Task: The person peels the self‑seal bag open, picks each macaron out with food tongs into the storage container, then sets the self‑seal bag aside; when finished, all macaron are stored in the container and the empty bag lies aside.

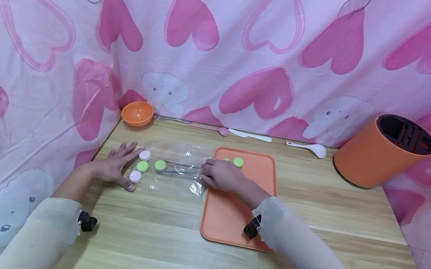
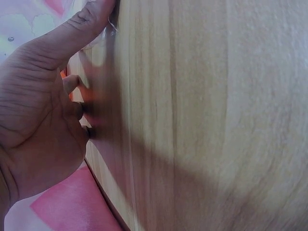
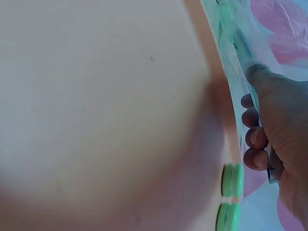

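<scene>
A clear plastic bag [image 1: 172, 187] lies flat on the table, with several macarons at its left end. Among them are a white macaron [image 1: 144, 155], a green macaron [image 1: 143, 166] and another white one [image 1: 135, 176]. My left hand [image 1: 111, 167] rests around that end, fingers spread, thumb and forefinger touching near the white ones. My right hand [image 1: 224, 176] grips metal tongs [image 1: 181, 173], which reach left into the bag. Between their tips sits a green macaron [image 1: 160, 165]. Two more green macarons [image 3: 232, 180] lie on the orange tray [image 1: 229, 223], one partly hidden by the right hand in the head view.
An orange bowl [image 1: 137, 114] stands at the back left. Along the back lie a fork [image 1: 171, 119], a pink spoon [image 1: 223, 131], a white knife [image 1: 251, 135] and a white ladle [image 1: 318, 151]. An orange knife block [image 1: 379, 156] stands at the right. Patterned curtains enclose the table.
</scene>
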{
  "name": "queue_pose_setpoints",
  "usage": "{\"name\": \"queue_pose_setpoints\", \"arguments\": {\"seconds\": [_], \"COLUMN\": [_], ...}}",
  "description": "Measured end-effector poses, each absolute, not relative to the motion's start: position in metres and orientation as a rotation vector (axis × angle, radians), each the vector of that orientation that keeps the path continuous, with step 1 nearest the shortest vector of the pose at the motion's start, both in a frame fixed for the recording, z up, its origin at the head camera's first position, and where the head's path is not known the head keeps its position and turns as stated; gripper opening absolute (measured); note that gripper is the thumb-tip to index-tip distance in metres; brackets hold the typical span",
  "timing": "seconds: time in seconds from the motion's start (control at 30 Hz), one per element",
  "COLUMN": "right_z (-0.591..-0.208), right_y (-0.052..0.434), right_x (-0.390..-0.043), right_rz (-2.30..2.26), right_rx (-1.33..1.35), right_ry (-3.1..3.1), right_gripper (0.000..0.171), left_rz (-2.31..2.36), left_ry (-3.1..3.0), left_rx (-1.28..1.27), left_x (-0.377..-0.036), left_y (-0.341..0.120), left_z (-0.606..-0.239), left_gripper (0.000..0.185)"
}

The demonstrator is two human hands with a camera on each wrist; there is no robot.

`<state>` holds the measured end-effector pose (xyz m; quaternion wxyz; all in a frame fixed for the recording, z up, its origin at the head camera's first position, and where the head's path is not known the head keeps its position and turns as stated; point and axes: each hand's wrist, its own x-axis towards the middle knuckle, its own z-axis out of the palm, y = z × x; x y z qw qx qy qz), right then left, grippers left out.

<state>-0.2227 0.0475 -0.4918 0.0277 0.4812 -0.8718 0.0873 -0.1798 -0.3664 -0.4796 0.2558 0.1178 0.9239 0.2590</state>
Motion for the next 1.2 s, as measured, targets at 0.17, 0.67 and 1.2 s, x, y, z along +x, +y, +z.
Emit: {"name": "queue_pose_setpoints", "arguments": {"seconds": [0.17,0.67,1.2], "right_z": [-0.486,-0.464,-0.457], "right_y": [0.064,0.12,0.206], "right_x": [-0.223,-0.22,-0.213], "right_rz": [0.317,0.351,0.402], "right_rx": [1.467,1.368,1.19], "right_ry": [-2.614,-2.643,-2.683], "right_gripper": [0.025,0.023,0.023], "left_rz": [0.686,0.683,0.721], "left_ry": [2.511,2.508,2.49], "left_rx": [0.316,0.328,0.296], "left_x": [-0.18,-0.181,-0.179], "left_y": [-0.367,-0.367,-0.365], "left_z": [-0.48,-0.481,-0.478], "left_gripper": [0.138,0.137,0.138]}}
